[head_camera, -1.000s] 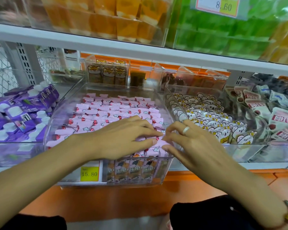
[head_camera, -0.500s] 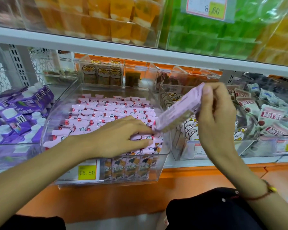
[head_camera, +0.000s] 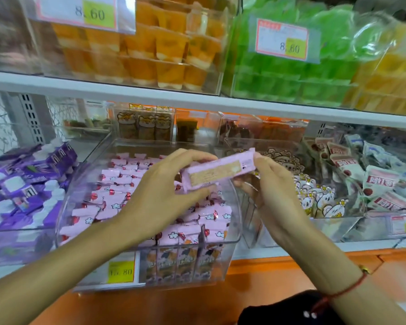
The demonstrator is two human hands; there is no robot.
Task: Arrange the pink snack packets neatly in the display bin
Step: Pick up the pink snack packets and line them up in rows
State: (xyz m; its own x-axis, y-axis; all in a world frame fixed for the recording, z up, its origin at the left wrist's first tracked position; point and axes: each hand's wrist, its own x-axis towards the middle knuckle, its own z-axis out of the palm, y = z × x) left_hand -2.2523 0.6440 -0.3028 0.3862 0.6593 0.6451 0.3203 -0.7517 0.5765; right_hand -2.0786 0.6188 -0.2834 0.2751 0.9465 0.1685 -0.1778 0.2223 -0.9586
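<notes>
Both hands on 1 pink packet (head_camera: 217, 174): left hand (head_camera: 164, 193) pinches its left end, right hand (head_camera: 271, 184) the right; dozens more below in 1 clear bin (head_camera: 234, 235).

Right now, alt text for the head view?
Both hands, left hand and right hand, hold one pink packet by its ends above a clear bin filled with rows of pink packets. Purple packs fill the bin to its left.
</notes>
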